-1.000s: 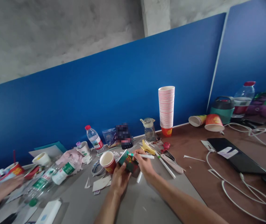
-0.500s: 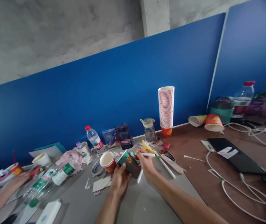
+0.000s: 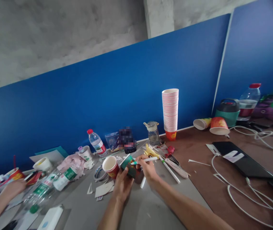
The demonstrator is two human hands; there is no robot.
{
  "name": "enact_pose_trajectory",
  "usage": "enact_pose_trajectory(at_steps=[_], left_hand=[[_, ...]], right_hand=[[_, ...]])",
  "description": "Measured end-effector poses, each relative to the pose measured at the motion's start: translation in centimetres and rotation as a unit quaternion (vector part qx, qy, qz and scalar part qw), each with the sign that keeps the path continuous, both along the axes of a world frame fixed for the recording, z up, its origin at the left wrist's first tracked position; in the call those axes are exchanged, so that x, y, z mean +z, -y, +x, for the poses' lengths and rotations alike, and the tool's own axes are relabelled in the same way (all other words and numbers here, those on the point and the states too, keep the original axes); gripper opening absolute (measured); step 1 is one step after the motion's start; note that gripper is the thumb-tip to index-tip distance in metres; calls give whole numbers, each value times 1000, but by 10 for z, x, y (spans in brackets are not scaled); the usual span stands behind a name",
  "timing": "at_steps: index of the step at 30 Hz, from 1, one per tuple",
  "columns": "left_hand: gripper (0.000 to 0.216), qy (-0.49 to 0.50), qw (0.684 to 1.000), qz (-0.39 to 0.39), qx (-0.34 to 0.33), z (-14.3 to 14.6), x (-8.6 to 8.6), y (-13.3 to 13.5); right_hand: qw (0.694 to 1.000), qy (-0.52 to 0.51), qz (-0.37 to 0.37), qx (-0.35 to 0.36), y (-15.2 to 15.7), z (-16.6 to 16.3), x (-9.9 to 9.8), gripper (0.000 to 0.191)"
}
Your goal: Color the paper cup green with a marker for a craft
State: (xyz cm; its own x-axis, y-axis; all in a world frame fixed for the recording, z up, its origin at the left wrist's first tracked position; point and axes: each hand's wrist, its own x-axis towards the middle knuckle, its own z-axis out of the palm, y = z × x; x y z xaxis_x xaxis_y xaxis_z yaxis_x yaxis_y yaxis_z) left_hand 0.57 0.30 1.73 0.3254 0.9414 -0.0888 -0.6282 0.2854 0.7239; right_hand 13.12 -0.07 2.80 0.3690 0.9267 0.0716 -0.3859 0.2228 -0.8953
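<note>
My left hand (image 3: 122, 187) is closed round a paper cup (image 3: 129, 165) coloured green over its red print, held tilted above the grey table. My right hand (image 3: 148, 169) pinches a white marker with a green tip (image 3: 144, 160), and the tip touches the cup's side. A red paper cup (image 3: 110, 166) stands upright just left of the held one. White paper scraps (image 3: 103, 188) lie under my left hand.
A tall stack of paper cups (image 3: 170, 111) stands by the blue partition (image 3: 127, 95). Water bottles (image 3: 97, 142), a small jar (image 3: 153, 132), scissors and pens (image 3: 172, 167) lie about. Cables (image 3: 242, 188) and a dark laptop (image 3: 242, 161) fill the right. Another person's hand (image 3: 13, 188) rests at far left.
The marker tip has shifted slightly left and down across the cup, and the cup has turned a little in my left hand. The other person's hand at the left has moved slightly.
</note>
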Motion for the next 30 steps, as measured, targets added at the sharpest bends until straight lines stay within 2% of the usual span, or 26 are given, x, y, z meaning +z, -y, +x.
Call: enact_pose_trajectory(at_steps=[4,9,13,18,22,27,30], left_hand=[[43,-29,999,-13,8,0,0,0],[45,-4,1000,2,3,-1,-4,-2],[43,-35,999,-18,19,-2,-5,-2],[39,-14,1000,-13,14,-1,-4,-2],[48,-29,999,-5,12,-1,-5,-3],[49,-24,1000,-12,15,-1,-5,-3],[52,-35,999,-9,31,0,-5,-3]], right_hand=[[999,-10,2,-53,0,0,0,16],[1000,7,10,-4,0,-1,0,14],[999,0,12,-49,0,-2,-2,17],[1000,8,0,-13,2,-2,0,16],[998,4,0,-59,3,-2,1,18],[1000,12,8,-14,1,-3,-2,15],[998,15,12,-63,-2,-2,-5,17]])
